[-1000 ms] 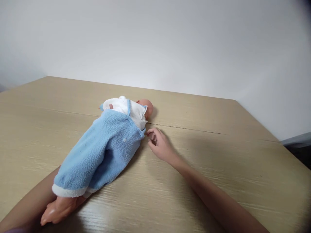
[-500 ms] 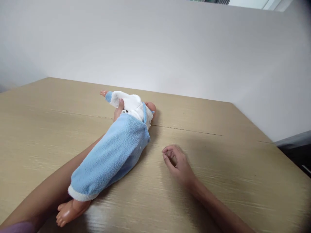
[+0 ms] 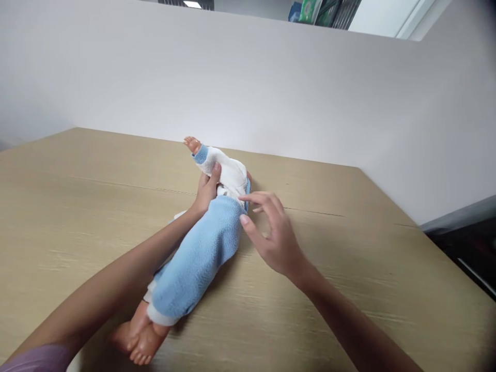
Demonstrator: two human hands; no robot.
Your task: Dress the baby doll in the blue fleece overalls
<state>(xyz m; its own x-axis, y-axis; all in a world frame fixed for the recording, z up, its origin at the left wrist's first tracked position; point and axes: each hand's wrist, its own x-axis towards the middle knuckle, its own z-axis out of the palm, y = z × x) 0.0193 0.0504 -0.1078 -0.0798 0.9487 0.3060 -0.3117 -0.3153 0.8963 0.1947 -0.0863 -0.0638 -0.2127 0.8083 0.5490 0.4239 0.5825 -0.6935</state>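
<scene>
A baby doll (image 3: pixel 203 245) in light blue fleece trousers and a white top with blue cuffs lies on its side across the table (image 3: pixel 349 248). Its feet point toward me, and its head is mostly hidden behind the body. My left hand (image 3: pixel 209 187) grips the doll at the chest and sleeve, thumb on the white cloth. One doll arm sticks up to the left above that thumb. My right hand (image 3: pixel 273 230) is at the back of the waist, fingers apart, with fingertips at the edge of the clothing; whether they press on it I cannot tell.
A pale wall (image 3: pixel 232 82) rises behind the table's far edge. Above it, an opening shows a green package (image 3: pixel 309 10) and dark slatted items. Something dark (image 3: pixel 468 243) stands beyond the table's right edge.
My right hand has moved up and left from the tabletop to the doll's waist, its fingers opening. The doll has rolled further onto its side and shifted right, with my left hand still holding it.
</scene>
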